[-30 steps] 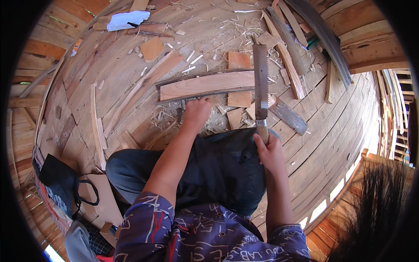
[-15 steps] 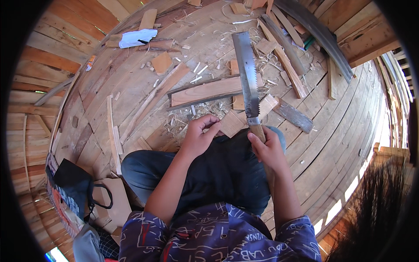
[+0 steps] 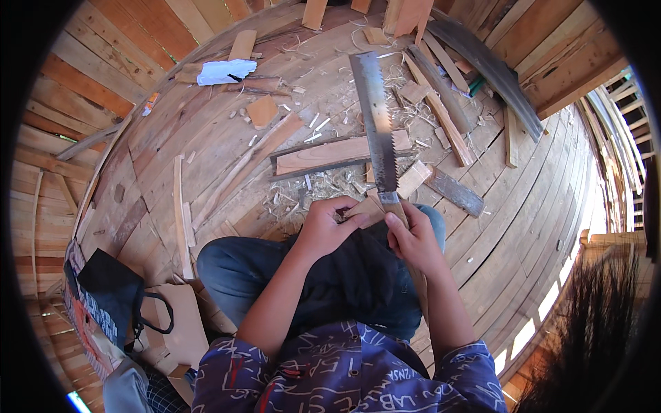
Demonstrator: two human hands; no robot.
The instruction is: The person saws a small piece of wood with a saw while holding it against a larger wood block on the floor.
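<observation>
My right hand grips the wooden handle of a handsaw, whose toothed blade points up and away from me, teeth facing right. A small flat wood piece is pinched in my left hand, between thumb and fingers. Its right end lies against or just behind the saw's ferrule; whether they touch I cannot tell. Both hands are above my crossed legs, over a dark cloth. Just beyond them a longer board lies on the floor among shavings.
Offcuts and curled shavings litter the plank floor. A dark grey plank lies right of the saw, with long strips further off. At left are a black bag, a cardboard box and a thin strip.
My left hand has shifted right with the wood piece, closer to the saw. The handsaw and right hand have moved slightly left and down, and the view has shifted a little.
</observation>
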